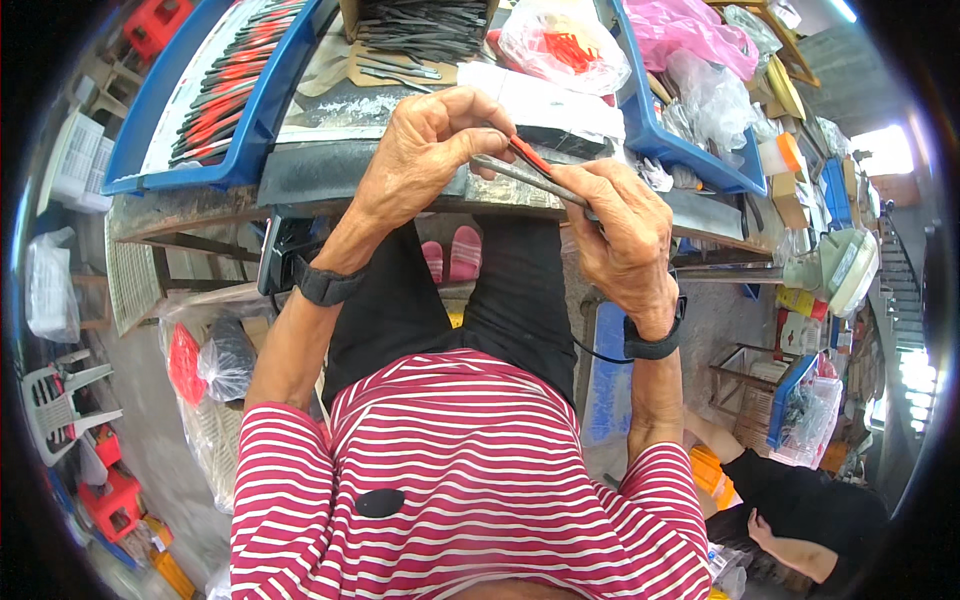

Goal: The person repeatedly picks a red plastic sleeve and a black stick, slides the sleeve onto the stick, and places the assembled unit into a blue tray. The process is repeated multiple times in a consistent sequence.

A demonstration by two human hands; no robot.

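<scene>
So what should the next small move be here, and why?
Probably the right hand should tilt the grey rod a little nearer the red strip, with the left hand steadying the strip's upper end. Both pieces run out from the right hand, and they spread apart toward the left, so closing that angle looks like the sensible adjustment.

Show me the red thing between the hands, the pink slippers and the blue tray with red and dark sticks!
Red thing [530,156], head view: middle of its visible stretch.
Pink slippers [465,252], head view: middle of the right one.
Blue tray [262,118], head view: its right side wall.
</scene>
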